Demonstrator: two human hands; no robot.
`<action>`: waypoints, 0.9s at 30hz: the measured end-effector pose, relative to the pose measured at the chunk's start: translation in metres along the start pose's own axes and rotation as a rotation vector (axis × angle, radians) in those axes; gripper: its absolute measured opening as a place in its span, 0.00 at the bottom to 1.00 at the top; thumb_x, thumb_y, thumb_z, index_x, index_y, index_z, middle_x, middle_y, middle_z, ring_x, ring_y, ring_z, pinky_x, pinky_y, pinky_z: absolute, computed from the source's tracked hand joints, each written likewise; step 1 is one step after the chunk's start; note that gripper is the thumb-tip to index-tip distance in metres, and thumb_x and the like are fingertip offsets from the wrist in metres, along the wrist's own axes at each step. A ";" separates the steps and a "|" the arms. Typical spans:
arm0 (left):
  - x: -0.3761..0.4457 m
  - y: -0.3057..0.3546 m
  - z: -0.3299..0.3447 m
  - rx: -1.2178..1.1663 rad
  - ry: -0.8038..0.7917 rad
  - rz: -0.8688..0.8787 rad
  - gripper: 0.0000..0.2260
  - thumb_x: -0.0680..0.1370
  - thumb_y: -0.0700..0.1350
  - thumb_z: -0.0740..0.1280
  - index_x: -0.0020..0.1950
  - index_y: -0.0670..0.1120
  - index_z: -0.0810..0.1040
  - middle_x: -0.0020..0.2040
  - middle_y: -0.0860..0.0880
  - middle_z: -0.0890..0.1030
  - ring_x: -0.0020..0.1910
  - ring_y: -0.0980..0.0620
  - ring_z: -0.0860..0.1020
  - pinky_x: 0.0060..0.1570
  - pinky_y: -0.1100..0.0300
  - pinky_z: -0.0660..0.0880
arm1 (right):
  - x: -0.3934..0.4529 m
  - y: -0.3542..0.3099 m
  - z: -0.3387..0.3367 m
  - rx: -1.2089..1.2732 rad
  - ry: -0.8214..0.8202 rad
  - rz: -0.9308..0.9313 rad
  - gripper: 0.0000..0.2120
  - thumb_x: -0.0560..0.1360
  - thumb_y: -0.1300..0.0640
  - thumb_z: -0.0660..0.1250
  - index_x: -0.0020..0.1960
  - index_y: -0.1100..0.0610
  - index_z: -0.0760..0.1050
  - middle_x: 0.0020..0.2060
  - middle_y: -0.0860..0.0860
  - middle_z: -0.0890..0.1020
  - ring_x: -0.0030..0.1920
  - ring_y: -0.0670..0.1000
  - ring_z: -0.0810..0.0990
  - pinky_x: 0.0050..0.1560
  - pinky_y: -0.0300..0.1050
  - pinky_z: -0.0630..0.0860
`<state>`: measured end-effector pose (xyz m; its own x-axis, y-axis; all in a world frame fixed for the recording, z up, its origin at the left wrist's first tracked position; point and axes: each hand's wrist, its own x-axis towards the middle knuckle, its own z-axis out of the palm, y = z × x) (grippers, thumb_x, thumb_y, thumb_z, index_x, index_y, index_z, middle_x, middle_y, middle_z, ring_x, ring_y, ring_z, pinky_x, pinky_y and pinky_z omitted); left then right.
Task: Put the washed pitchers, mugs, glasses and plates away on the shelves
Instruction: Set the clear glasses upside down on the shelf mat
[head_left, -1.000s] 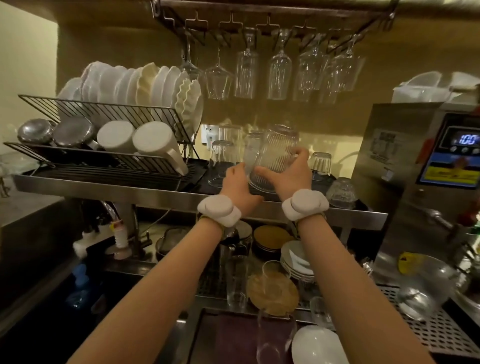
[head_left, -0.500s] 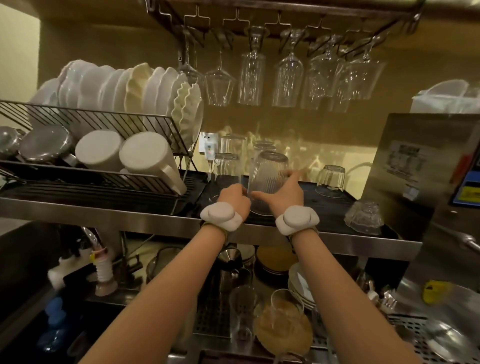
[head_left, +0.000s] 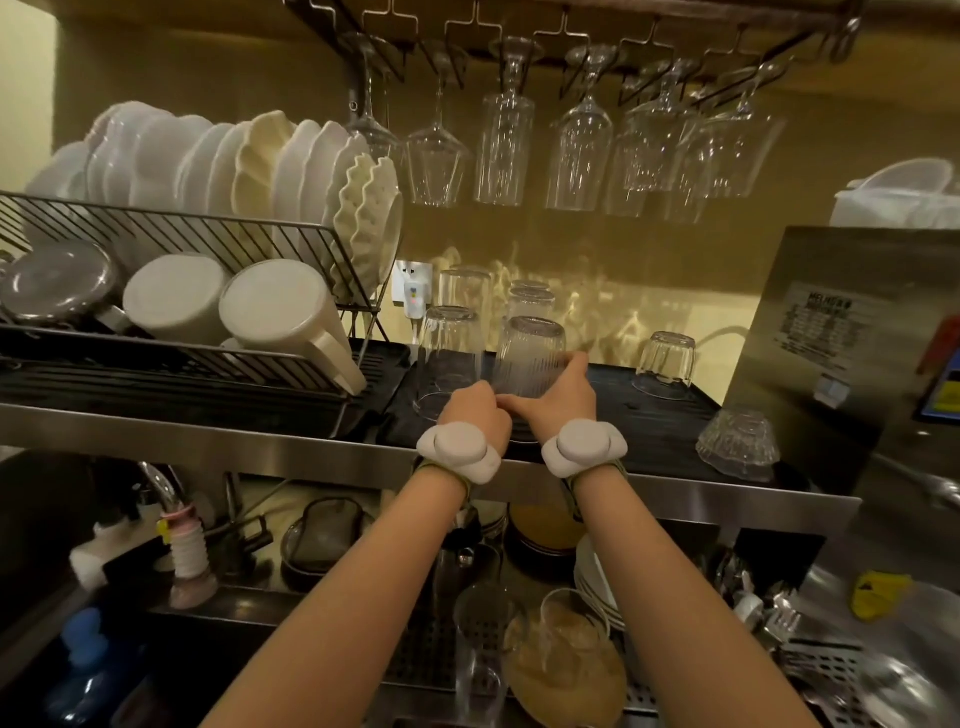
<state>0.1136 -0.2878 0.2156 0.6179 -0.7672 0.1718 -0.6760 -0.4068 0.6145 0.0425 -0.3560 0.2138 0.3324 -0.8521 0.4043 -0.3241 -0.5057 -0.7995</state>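
left hand (head_left: 470, 410): mine, fingers curled at the base of the ribbed glass (head_left: 527, 358), on its left side — fingertips hidden behind the knuckles, so grip looks closed but I can't fully confirm contact.
right hand (head_left: 563, 392): wrapped round the right side of the same glass, thumb low across its front, fingers reaching behind.
ribbed glass: upside down, upright, rim on or just at the black mat (head_left: 613, 415) on the upper steel shelf (head_left: 208, 441).
neighbours: plain glass (head_left: 447, 358) inverted just left of it; more inverted glasses (head_left: 530, 301) close behind; short tumbler (head_left: 665, 364) well apart to the right; cut-glass bowl (head_left: 737, 441) inverted near the shelf's right front edge.
wrists: a white puck-like band (head_left: 460, 452) on each.
dish rack (head_left: 171, 244): left on the same shelf — white plates (head_left: 234, 166) standing on edge up top, two white mugs (head_left: 280, 312) and steel pitchers (head_left: 57, 280) lying on their sides below.
overhead: stemmed glasses (head_left: 582, 150) hanging bowl-down from a rail.
right: steel machine (head_left: 841, 332), beside the mat.
below shelf: stacked plates (head_left: 592, 577), glasses, a tap (head_left: 166, 488) at left.
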 end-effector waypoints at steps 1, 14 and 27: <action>0.000 0.000 0.001 0.003 0.005 0.002 0.12 0.78 0.36 0.56 0.59 0.38 0.72 0.57 0.38 0.77 0.53 0.41 0.76 0.43 0.56 0.71 | 0.000 0.000 0.001 -0.005 -0.001 0.003 0.43 0.62 0.52 0.79 0.67 0.60 0.58 0.63 0.60 0.72 0.62 0.59 0.73 0.58 0.50 0.72; 0.001 -0.004 0.006 0.041 0.062 0.048 0.09 0.77 0.36 0.57 0.54 0.38 0.74 0.52 0.39 0.78 0.46 0.43 0.76 0.38 0.57 0.70 | 0.003 0.002 0.004 -0.023 0.008 0.012 0.42 0.62 0.53 0.78 0.67 0.60 0.58 0.64 0.59 0.71 0.63 0.59 0.71 0.60 0.51 0.71; -0.003 -0.001 0.004 0.101 0.035 0.050 0.09 0.78 0.36 0.57 0.54 0.38 0.74 0.53 0.39 0.78 0.41 0.45 0.73 0.39 0.57 0.70 | -0.006 -0.003 0.004 -0.066 -0.024 0.079 0.51 0.65 0.51 0.77 0.74 0.61 0.47 0.70 0.61 0.63 0.69 0.61 0.66 0.66 0.55 0.67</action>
<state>0.1108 -0.2869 0.2107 0.5948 -0.7709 0.2278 -0.7422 -0.4178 0.5240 0.0449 -0.3489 0.2120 0.3248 -0.8864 0.3298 -0.4072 -0.4458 -0.7972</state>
